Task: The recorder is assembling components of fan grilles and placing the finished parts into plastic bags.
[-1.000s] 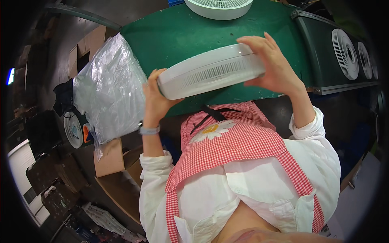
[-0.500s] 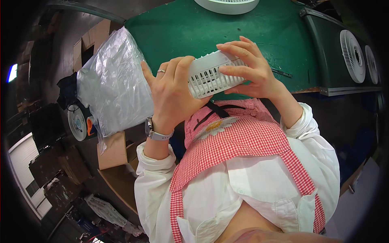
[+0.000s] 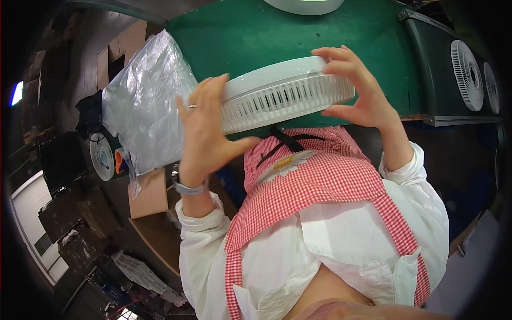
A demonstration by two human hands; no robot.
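Note:
Between my hands, above the green tabletop (image 3: 240,37), is a round white fan grille (image 3: 285,98), seen from its slotted side and slightly tilted, right end higher. My left hand (image 3: 205,125) is at its left end, fingers over the rim and thumb stretched out below; it is a little blurred. My right hand (image 3: 362,88) grips the right end, with fingertips on the top rim and the thumb under the lower edge. The grille's far side is hidden.
Another white round part (image 3: 304,6) lies at the far edge of the table. Clear plastic bags (image 3: 152,106) hang at the left, above an open cardboard box (image 3: 149,197). On the right, fan grilles (image 3: 466,74) lie on a dark, metal-edged surface (image 3: 434,64).
My hands have moved apart, left hand leftward and right hand rightward. The grille has turned, so its long slotted side now shows at full width.

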